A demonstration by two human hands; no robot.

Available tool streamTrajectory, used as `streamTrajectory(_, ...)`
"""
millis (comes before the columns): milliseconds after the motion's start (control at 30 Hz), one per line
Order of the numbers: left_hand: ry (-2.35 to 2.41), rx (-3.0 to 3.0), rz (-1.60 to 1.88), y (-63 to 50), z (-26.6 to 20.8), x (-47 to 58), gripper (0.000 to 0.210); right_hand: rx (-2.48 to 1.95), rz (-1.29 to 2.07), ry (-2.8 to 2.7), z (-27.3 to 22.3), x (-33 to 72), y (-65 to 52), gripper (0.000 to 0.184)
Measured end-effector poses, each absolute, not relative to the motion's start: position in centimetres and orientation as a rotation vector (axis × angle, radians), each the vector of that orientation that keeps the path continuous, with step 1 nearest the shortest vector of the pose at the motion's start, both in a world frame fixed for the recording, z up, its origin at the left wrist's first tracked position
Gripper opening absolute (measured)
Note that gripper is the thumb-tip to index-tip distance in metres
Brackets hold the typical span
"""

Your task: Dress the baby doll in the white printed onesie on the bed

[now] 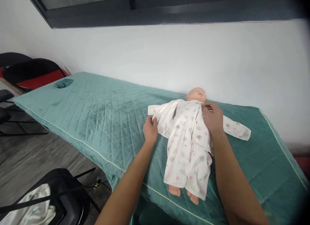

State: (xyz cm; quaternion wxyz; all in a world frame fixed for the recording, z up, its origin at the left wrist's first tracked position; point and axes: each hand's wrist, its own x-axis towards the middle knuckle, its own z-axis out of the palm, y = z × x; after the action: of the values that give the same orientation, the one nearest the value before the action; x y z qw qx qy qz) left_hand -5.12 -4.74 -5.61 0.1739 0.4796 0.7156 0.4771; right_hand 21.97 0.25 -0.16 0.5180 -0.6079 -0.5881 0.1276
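- We see a baby doll point(196, 94) lying on its back on a teal quilted table point(101, 115), close to the table's right end and set at a slight slant, head toward the white wall point(169, 57).
- The doll wears a white printed romper point(187, 144), its front spread loosely over the body; both bare feet stick out at the bottom hem near the table's front edge.
- Our left hand point(150, 129) rests at the doll's sleeve on the left of the view, with the fingers curled over the cuff and pinching the cloth; the hand is narrow, closed on the fabric.
- Our right hand point(212, 117) lies palm down on the doll's chest just below the chin, the fingertips drawn together at the neckline of the romper; they seem to hold the collar edge, though we cannot tell how firm the hold is.
- The romper's other sleeve lies flat and stretched out beyond our right hand, toward the table's far right corner.
- The table has a round face hole near its far left end.
- A dark window frame point(169, 8) runs along the top of the wall.
- A black chair point(65, 196) stands on the floor at lower left with white printed cloth point(31, 209) lying on it.
- More dark chairs with a red seat stand at the far left, beyond the table.
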Motion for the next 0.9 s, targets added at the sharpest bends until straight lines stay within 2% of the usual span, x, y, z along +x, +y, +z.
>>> streamTrajectory(167,1.777,1.183,1.548,-5.0,-3.1,-3.7,0.021,-1.451,0.338,-1.422,-0.6,22.4,0.0,0.03)
streamTrajectory(267,1.582,1.351,1.61,-6.9,-0.7,-2.0,0.024,-1.444,0.337,-1.471,-0.5,22.5,0.2,0.032)
streamTrajectory(400,1.109,2.111,1.254,-9.5,1.6,-0.1,0.016,-1.422,0.352,-1.513,-0.5,22.6,0.3,0.035)
streamTrajectory(467,0.965,2.22,1.148,-9.2,2.2,0.3,0.019,-1.426,0.346,-1.522,-0.4,22.5,0.4,0.035)
streamTrajectory(633,1.252,2.0,1.315,-3.0,3.4,1.4,0.02,-1.472,0.316,-1.566,0.3,22.2,0.2,0.034)
streamTrajectory(900,1.287,1.951,0.852,5.0,5.2,4.7,0.022,-1.326,0.455,-1.536,0.3,22.6,0.4,0.028)
